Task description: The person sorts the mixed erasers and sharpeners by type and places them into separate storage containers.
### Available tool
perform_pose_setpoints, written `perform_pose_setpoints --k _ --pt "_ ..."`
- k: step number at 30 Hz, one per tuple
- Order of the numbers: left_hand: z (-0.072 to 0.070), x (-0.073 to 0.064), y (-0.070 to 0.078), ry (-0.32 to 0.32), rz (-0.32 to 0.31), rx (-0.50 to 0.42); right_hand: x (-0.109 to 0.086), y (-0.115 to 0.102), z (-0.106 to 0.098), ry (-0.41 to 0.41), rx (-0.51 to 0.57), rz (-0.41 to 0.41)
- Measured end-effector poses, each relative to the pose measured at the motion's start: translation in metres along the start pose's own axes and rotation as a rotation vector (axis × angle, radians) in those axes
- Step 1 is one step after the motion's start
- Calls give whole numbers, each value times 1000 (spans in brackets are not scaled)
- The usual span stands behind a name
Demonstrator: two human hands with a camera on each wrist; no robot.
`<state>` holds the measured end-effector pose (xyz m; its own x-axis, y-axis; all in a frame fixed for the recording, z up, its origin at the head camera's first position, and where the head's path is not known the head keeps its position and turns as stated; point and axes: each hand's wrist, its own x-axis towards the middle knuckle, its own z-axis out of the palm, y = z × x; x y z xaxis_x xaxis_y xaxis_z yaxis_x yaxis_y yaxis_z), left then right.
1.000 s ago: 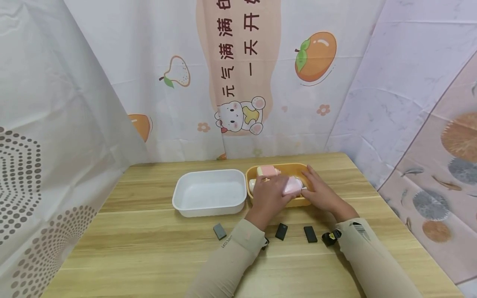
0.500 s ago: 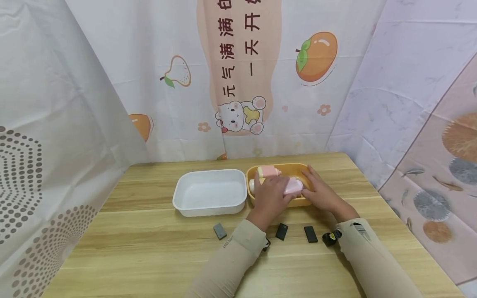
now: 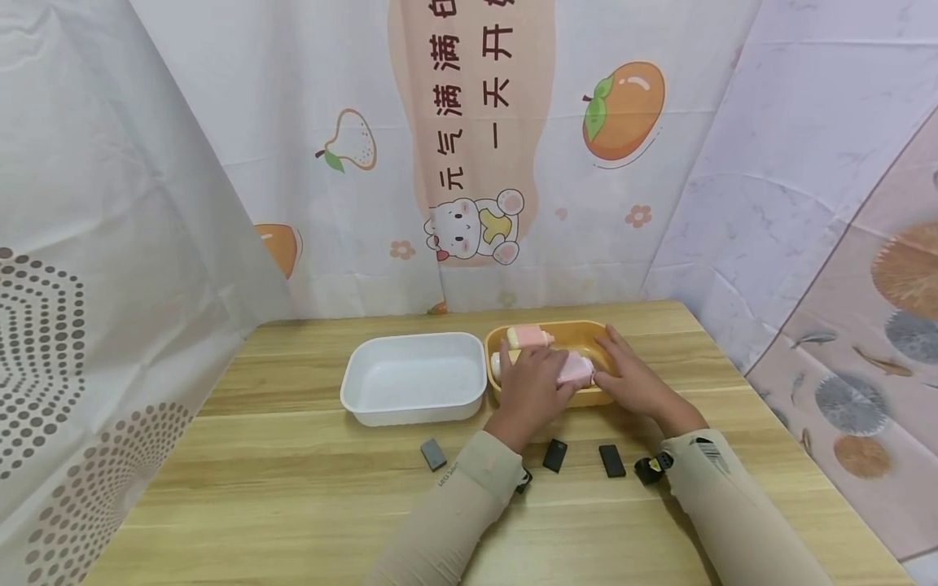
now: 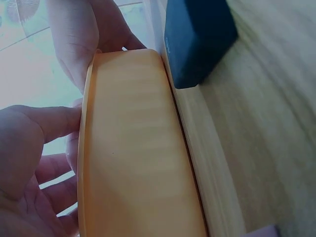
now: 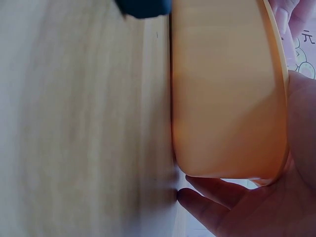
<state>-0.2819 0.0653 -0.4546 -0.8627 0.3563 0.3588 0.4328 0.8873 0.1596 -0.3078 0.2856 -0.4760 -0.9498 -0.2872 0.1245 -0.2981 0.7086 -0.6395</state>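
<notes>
The yellow-orange plastic tub [image 3: 589, 398] holds several small bottles. In the head view my left hand [image 3: 531, 387] reaches over its near rim, fingers around a pink bottle [image 3: 575, 369]; the hand covers part of it. A left fingertip also shows against pink in the right wrist view. My right hand [image 3: 633, 382] grips the tub's right end, thumb inside the rim and fingers along the outer wall [image 5: 227, 123]. A peach-pink bottle [image 3: 531, 337] lies at the back of the tub, and a pale bottle with a white cap [image 3: 497, 365] sticks out left of my left hand.
A white plastic tub [image 3: 414, 378] stands right beside the yellow-orange one. On the wooden table in front lie a grey block [image 3: 433, 455] and two black blocks [image 3: 554, 456] [image 3: 611, 461]. A patterned curtain [image 3: 352, 244] hangs behind the table.
The pink bottle has shifted slightly within the tub under my left hand. Both hands keep nearly the same places, and the tubs stay put.
</notes>
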Motion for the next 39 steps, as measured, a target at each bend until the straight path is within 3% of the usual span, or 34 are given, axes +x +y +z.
perform_pose_setpoints --k 20,26,33,39 --pt "-5 -5 -7 -65 34 32 3 -4 4 -22 10 -14" --pt "-11 -8 -14 -47 73 27 4 -6 5 -16 -5 -6" --pt "-30 -16 -32 -24 124 29 1 -3 1 -17 -9 -5" --pt "-53 -30 -62 -58 94 36 -1 -1 -2 -21 -17 4"
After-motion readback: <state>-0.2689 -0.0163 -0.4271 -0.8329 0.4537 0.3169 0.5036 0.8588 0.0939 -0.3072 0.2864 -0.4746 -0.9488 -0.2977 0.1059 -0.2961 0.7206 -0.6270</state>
